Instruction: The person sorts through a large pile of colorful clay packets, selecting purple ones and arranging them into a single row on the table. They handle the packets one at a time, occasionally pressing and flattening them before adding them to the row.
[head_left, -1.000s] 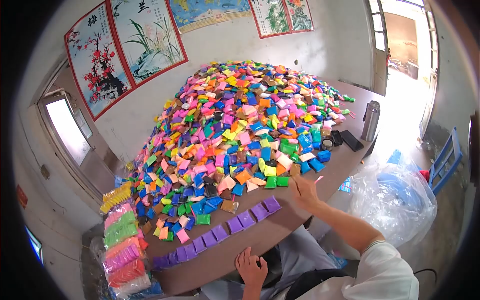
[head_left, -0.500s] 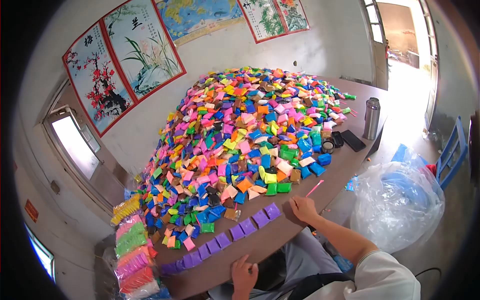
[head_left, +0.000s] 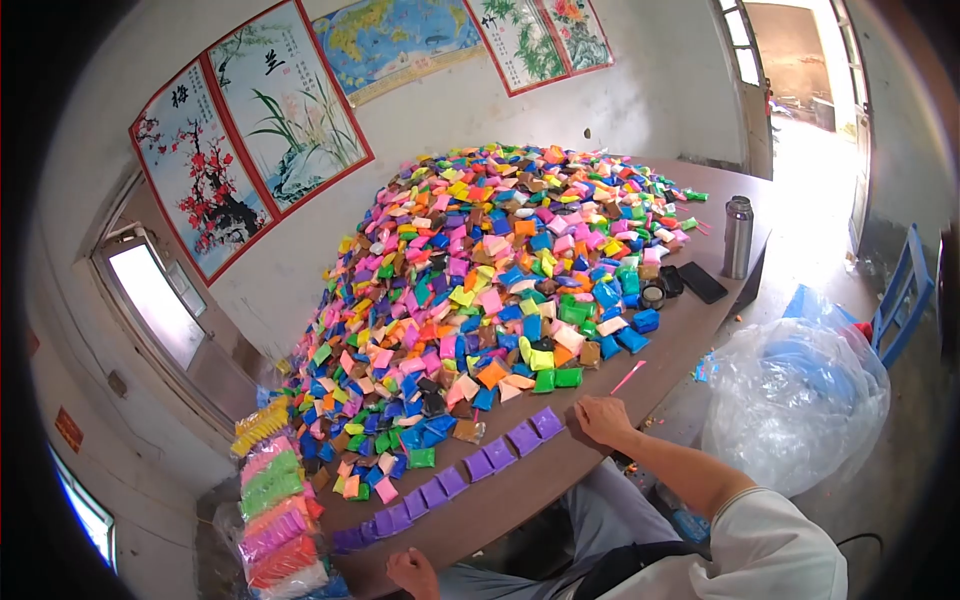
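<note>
A row of purple packets point(head_left: 478, 465) lies along the front of the brown table point(head_left: 540, 485), slanting from lower left to upper right. My right hand point(head_left: 603, 420) rests on the table just past the row's right end, fingers curled in; whatever they might hold is hidden. A thin pink stick point(head_left: 628, 376) lies on the table just beyond it. At the near edge, below the row's left end, is my left hand point(head_left: 412, 573), its fingers loosely bent and apart, with nothing visible in them. Behind the row rises a big heap of small coloured packets point(head_left: 480, 290).
Bagged stacks of coloured packets point(head_left: 275, 510) stand at the left end. A steel flask point(head_left: 738, 238), a black phone point(head_left: 703, 283) and a roll of tape point(head_left: 652, 296) sit at the right. A clear plastic bag point(head_left: 790, 410) and a blue chair point(head_left: 903, 295) are beside the table.
My left hand has moved left along the table's near edge, toward the row's left end. My right hand stays about where it was, turned slightly. The view has tilted a little.
</note>
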